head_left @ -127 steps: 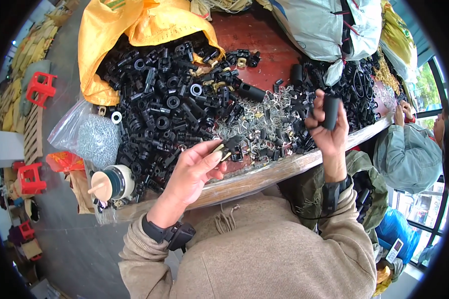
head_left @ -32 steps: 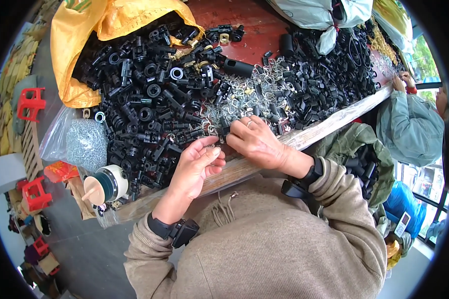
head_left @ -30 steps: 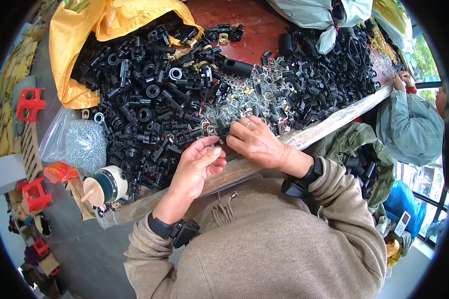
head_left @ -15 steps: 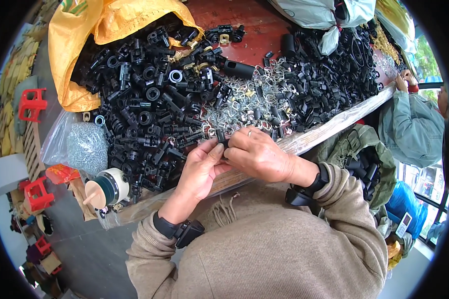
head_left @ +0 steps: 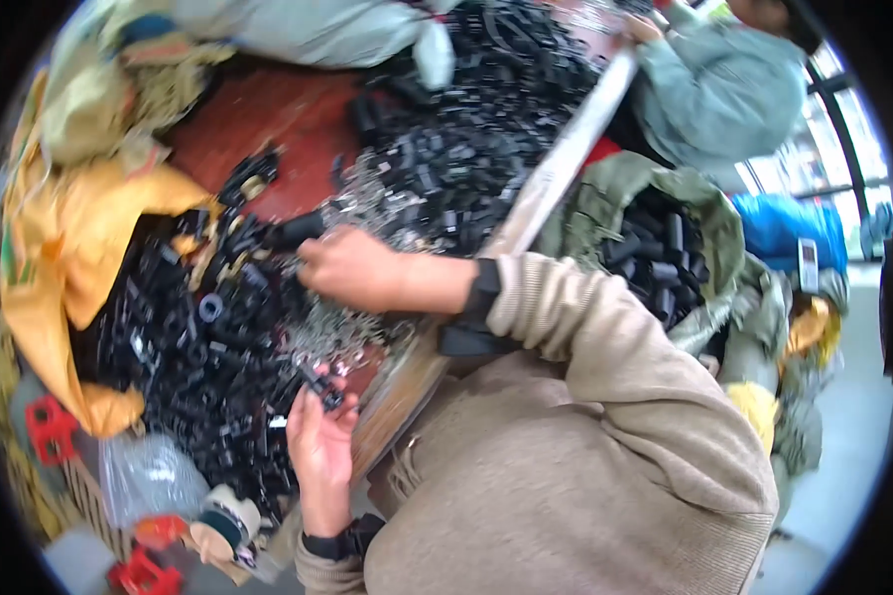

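Observation:
My left hand (head_left: pixel 319 446) is closed around a small black plastic fitting (head_left: pixel 325 389), held in the fingertips just above the near edge of the heap. Further off, my right hand (head_left: pixel 355 270) hangs over the small bent metal clips (head_left: pixel 337 332), its fingers curled downward. Its fingertips are blurred and partly hidden, so what they pinch does not show. Beside them lies a black cylindrical tube (head_left: pixel 296 230). Left of both hands spreads a heap of black plastic fittings (head_left: pixel 184 327).
Black pieces (head_left: pixel 466 149) cover the far table; a wooden edge (head_left: pixel 402 397) runs along my side. An orange sack (head_left: pixel 89 258), a spool (head_left: pixel 226 521) and a clear bag (head_left: pixel 149 476) stand left. Right are a green sack (head_left: pixel 605 198) and a co-worker's sleeve (head_left: pixel 714 99).
The view has swung to the right. My hands, together before, are now apart: the right has moved out over the clips, while the left keeps the black fitting near the table edge.

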### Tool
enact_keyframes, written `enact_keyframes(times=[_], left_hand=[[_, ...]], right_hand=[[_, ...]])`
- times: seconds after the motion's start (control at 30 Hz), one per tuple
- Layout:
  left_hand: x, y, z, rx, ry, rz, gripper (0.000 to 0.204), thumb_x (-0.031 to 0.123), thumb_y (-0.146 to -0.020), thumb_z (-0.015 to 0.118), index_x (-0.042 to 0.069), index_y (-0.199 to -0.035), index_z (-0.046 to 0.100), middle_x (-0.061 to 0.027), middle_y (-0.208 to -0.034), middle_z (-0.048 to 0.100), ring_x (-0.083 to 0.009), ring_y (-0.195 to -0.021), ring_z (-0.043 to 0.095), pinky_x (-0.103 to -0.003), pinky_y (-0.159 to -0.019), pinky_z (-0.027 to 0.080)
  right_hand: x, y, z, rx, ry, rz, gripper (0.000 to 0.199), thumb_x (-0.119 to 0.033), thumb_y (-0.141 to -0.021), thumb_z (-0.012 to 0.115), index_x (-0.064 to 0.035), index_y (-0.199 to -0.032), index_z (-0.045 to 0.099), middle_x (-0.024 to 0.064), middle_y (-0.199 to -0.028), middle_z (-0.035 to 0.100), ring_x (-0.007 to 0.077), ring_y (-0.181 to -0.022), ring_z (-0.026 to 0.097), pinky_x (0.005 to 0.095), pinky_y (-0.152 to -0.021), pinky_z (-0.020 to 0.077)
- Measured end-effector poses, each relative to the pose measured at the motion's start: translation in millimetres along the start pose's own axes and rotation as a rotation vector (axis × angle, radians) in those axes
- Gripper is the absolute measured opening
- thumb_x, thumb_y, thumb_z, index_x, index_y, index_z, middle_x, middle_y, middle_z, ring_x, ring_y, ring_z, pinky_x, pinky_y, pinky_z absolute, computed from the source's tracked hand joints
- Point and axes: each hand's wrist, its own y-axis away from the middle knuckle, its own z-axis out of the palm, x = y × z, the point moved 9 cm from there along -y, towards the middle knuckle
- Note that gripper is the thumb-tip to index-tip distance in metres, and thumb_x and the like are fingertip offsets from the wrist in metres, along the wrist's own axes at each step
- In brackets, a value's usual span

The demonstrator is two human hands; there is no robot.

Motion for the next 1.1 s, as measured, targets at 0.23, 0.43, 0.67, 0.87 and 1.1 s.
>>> enact_keyframes(times=[0.23, 0.43, 0.67, 0.87, 1.1], left_hand=[[2.0, -3.6, -4.0, 0.069, -0.006, 0.037, 0.034, 0.019, -0.084, 0.047, 0.001, -0.112, 0.043, -0.0103, -0.092, 0.056, -0.0178, -0.072, 0.057, -0.024, -0.060, 0.047], [9.6, -4.7, 5.6, 0.050, 0.027, 0.131, 0.037, 0.020, -0.083, 0.049, 0.001, -0.113, 0.041, -0.0110, -0.097, 0.054, -0.0197, -0.082, 0.054, -0.026, -0.068, 0.046], [15.4, -4.2, 12.2, 0.042, 0.093, 0.191, 0.039, 0.022, -0.082, 0.051, 0.002, -0.114, 0.040, -0.0108, -0.099, 0.052, -0.0211, -0.089, 0.051, -0.028, -0.074, 0.044], [11.1, -12.7, 23.9, -0.050, 0.130, 0.139, 0.037, 0.022, -0.082, 0.051, 0.004, -0.113, 0.041, -0.0104, -0.098, 0.053, -0.0209, -0.087, 0.054, -0.029, -0.072, 0.048], [12.4, -12.1, 23.6, 0.006, 0.091, 0.118, 0.033, 0.019, -0.082, 0.051, 0.002, -0.109, 0.045, -0.0116, -0.094, 0.056, -0.0201, -0.076, 0.058, -0.026, -0.065, 0.049]], right_hand=[[7.4, 10.8, -12.9, 0.211, 0.000, 0.053, 0.008, -0.014, -0.060, 0.056, -0.0077, -0.062, 0.052, 0.0064, -0.071, 0.049, 0.0247, -0.069, 0.054, 0.0357, -0.059, 0.0430], [15.2, 22.2, -19.8, 0.293, -0.545, 0.224, 0.011, -0.012, -0.068, 0.053, -0.0025, -0.063, 0.051, 0.0121, -0.070, 0.052, 0.0315, -0.069, 0.053, 0.0387, -0.060, 0.0424], [13.0, 24.1, -12.4, 0.330, -0.829, 0.302, 0.013, -0.013, -0.067, 0.053, -0.0004, -0.069, 0.054, 0.0177, -0.065, 0.055, 0.0347, -0.063, 0.054, 0.0410, -0.058, 0.0434], [30.8, 48.5, -6.5, 0.151, -1.162, 0.444, 0.009, -0.008, -0.076, 0.052, 0.0006, -0.079, 0.054, 0.0070, -0.064, 0.056, 0.0115, -0.056, 0.055, 0.0247, -0.054, 0.0448], [8.6, 50.7, 1.5, 0.017, -1.567, 0.496, 0.011, -0.010, -0.084, 0.048, 0.0009, -0.085, 0.049, 0.0045, -0.070, 0.056, 0.0087, -0.062, 0.054, 0.0211, -0.058, 0.0455]])
